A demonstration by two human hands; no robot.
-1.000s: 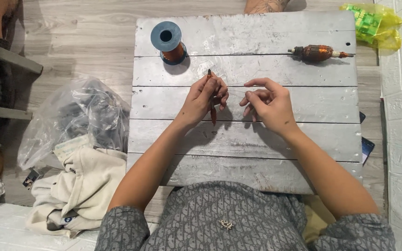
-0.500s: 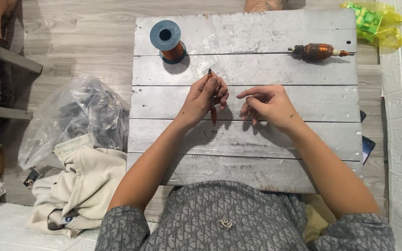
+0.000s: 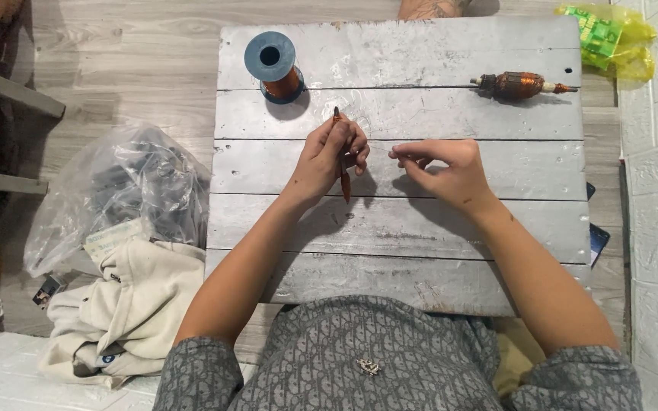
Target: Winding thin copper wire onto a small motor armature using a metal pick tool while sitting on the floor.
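Hands sit over the middle of the grey plank tabletop point(image 3: 436, 228), and from my remote seat I read them like this. The left hand point(image 3: 327, 158) has its fingers curled shut around a thin reddish-brown rod point(image 3: 342, 176), which runs roughly upright between them: one tip pokes out above the knuckles towards the far edge, the other end shows below the palm, pointing back at me. The right hand point(image 3: 447, 169) lies just beside it, a small gap of bare board between the two. Its thumb and forefinger are pinched close together, tips aimed at the left hand, the other fingers folded loosely under. Whether anything fine is caught in that pinch I cannot tell; it is too small to make out.

Near the far left corner stands a spool of copper wire point(image 3: 274, 67) with a blue flange on top. Near the far right corner a wound motor armature point(image 3: 519, 85) lies on its side, shaft parallel to the far edge. Off the left edge, on the floor, I see a clear plastic bag point(image 3: 123, 198) and a cream cloth point(image 3: 127, 312) heaped below it. A yellow-green bag point(image 3: 611, 38) lies past the far right corner.
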